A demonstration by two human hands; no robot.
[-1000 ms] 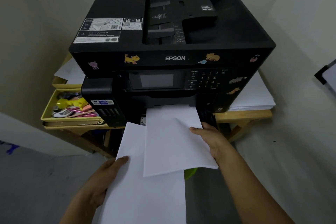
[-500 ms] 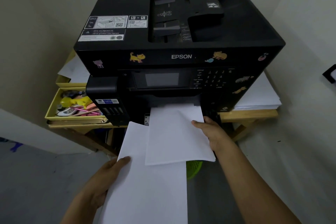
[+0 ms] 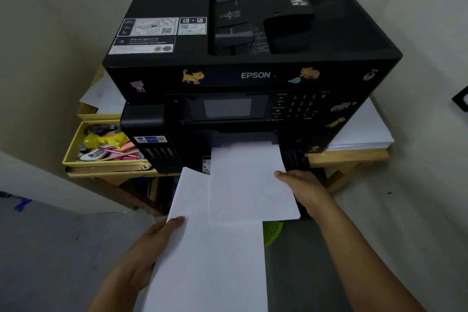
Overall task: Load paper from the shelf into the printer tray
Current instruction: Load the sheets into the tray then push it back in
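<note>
A wooden tabletop (image 3: 354, 156) in a corner carries the black printer (image 3: 253, 63). My right hand (image 3: 304, 191) grips a sheet (image 3: 249, 182) half inside its front slot; it needs pushing home. My left hand (image 3: 149, 248) holds the remaining paper (image 3: 210, 261), not yet loaded.

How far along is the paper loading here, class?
Done: paper is off the shelf and at the printer. In hand: the right hand holds one batch with its far edge at the front opening; the left hand holds a second batch. Left: pushing both fully in; the tray itself is hidden.
</note>
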